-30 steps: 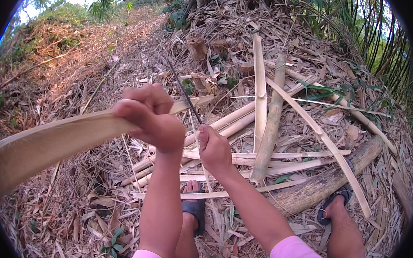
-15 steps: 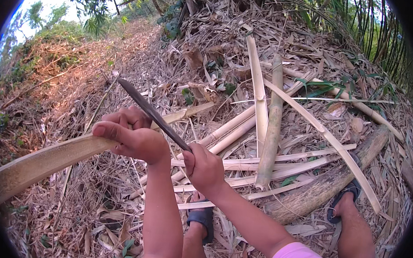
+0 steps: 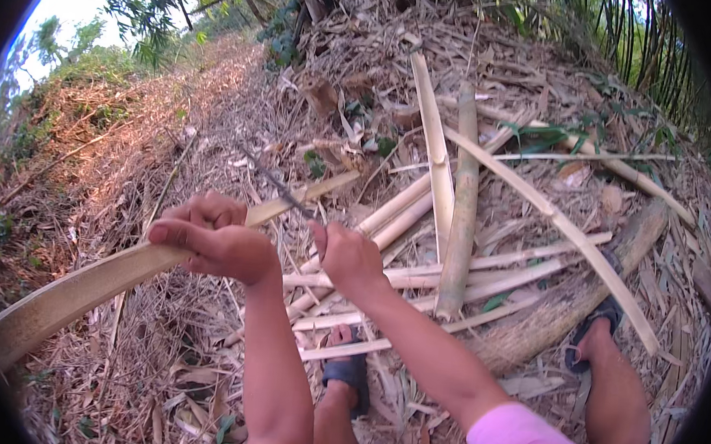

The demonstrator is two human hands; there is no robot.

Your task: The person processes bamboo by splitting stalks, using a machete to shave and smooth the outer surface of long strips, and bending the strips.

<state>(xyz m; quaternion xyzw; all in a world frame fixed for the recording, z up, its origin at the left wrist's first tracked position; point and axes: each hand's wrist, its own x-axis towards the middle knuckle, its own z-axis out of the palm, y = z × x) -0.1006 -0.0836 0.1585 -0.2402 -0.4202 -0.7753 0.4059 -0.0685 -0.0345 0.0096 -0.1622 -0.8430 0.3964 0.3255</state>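
My left hand (image 3: 220, 238) is closed round a long split bamboo strip (image 3: 83, 291), its pale inner side showing. The strip runs from the lower left, through my grip, to a far end near a cut stump. In my right hand (image 3: 345, 258), fingers wrapped, is a dark-bladed knife (image 3: 276, 183). Its blade slants up and to the left, seen nearly edge-on, and crosses over the strip just beyond my left hand. Whether the blade touches the strip I cannot tell. My right fist hides the knife's handle.
Several split bamboo strips (image 3: 575, 231) lie crossed to the right, with a whole bamboo pole (image 3: 461, 204) among them. A thick log (image 3: 565, 324) rests by my right foot (image 3: 596, 342). Cut stumps (image 3: 321, 96) stand ahead. Dry leaves cover the ground; bamboo stems (image 3: 667, 54) rise at the far right.
The knife's blade has turned to a thinner, edge-on angle, its tip lower and further right. My right hand has risen slightly. The left hand keeps its hold on the strip.
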